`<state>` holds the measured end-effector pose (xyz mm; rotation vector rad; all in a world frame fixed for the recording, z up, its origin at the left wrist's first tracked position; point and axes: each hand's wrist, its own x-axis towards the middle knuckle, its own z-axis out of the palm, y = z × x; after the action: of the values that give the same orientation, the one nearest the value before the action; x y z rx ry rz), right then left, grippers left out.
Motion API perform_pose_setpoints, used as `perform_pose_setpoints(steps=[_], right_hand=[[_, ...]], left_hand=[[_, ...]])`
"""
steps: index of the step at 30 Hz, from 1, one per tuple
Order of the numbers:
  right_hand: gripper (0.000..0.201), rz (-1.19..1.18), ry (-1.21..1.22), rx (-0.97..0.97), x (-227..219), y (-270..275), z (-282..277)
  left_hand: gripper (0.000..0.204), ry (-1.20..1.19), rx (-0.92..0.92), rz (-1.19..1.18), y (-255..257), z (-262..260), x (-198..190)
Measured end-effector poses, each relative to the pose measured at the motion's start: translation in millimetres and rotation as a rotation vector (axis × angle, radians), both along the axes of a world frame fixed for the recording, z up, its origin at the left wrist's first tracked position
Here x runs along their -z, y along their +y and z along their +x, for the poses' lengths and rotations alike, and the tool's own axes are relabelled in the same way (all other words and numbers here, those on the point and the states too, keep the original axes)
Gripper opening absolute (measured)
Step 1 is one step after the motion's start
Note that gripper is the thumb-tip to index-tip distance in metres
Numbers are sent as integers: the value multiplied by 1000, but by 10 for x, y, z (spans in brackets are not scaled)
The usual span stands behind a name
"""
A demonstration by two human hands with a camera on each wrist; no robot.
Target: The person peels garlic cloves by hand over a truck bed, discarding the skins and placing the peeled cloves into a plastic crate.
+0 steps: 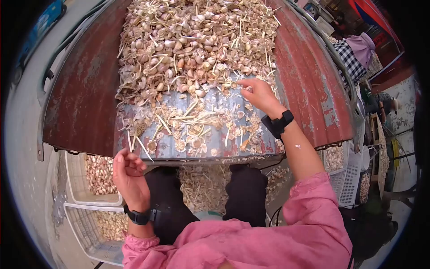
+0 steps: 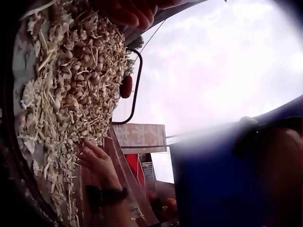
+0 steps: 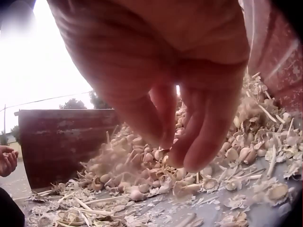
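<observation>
A large heap of garlic cloves (image 1: 179,49), mixed with stalks and papery skins, covers the back of the metal bed. My right hand (image 1: 261,95) is over the heap's front edge, index finger reaching forward and thumb apart from it in the head view. In the right wrist view its fingers (image 3: 201,137) point down in front of the cloves, and nothing shows between them. My left hand (image 1: 131,177) hangs at the near left edge of the bed, palm turned up, fingers loosely bent, holding nothing. Close above it lie thin pale stalks (image 1: 144,147).
Dry stalks and root discs (image 1: 192,121) litter the bed's near part. Red metal side walls (image 1: 85,85) rise on both sides. Below left stand white baskets (image 1: 74,179) with cloves in them. Skins and stalks lie on the ground between my legs. Another person (image 1: 354,56) is at the right.
</observation>
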<state>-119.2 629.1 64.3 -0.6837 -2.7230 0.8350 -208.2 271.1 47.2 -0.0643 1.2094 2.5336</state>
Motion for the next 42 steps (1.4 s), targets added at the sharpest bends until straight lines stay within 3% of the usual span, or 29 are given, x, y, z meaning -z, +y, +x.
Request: perform_pose_setpoints(steps=[2,6,8,9,10,11,12,13,15,16,18,20,22,24,25,26,28,29,30,31,32,33,34,36,39,40,42], right_hand=[[21,266,89,-61,350,136,-309],[21,400,39,-262,743,303,-548],[17,2,-60,-83,632,250,-485],[16,-472,-55,59,511,136,-398],[16,-467,-59,63,422,25,-313],[15,-655,101,118,360,-102,-207],[14,-843,261,177,318,-234,-87],[16,-687,277,156,276,-373,14],[16,-229,329,71,281,-577,139],[16,-229,330,81,267,-668,179],[11,-46,291,89,156,-795,214],[7,-43,262,70,35,-795,226],[10,-471,210,114,-76,-722,213],[13,-890,163,191,7,-373,250],[14,-1029,85,245,-76,-234,264],[14,-1025,84,243,-45,-52,314],[22,604,1,24,128,259,331],[22,601,1,21,201,356,235],[25,291,-64,92,218,436,82],[29,-15,-125,159,217,517,-89],[31,-44,-125,183,239,562,-281],[32,-77,-123,206,282,574,-492],[32,-10,64,130,497,644,-667],[34,16,21,95,654,589,-900],[36,51,-171,67,596,478,-841],[35,205,4,-6,654,402,-755],[32,-290,-63,135,598,239,-513]], left_hand=[[20,34,184,27,566,122,-161],[20,-118,429,58,1418,177,-81],[23,-192,452,-31,1682,194,79],[25,-222,447,-65,1752,216,161],[26,-250,441,-95,1808,224,221],[26,-259,442,-91,1829,225,253],[25,-351,599,-61,1837,246,285],[24,-438,755,-32,1837,263,306],[21,-411,775,94,1900,315,372],[19,-390,795,220,1927,357,355],[16,-395,802,218,1952,403,327],[16,-313,829,264,1917,460,391],[14,-344,820,261,1898,464,284],[14,-597,941,457,1896,399,235],[16,-661,925,547,1916,379,282],[16,-659,924,551,1914,355,296],[19,-736,792,562,1891,304,286],[21,-738,758,587,1891,289,348],[21,-736,757,590,1900,279,347],[20,-760,636,485,1923,276,336],[20,-782,513,379,1935,276,330],[20,-702,520,425,1930,276,422],[20,-696,518,427,1928,268,419],[20,-604,464,273,1950,210,403],[17,-579,446,205,1900,167,458],[17,-574,450,177,1888,157,488],[18,-550,468,171,1876,175,511]])
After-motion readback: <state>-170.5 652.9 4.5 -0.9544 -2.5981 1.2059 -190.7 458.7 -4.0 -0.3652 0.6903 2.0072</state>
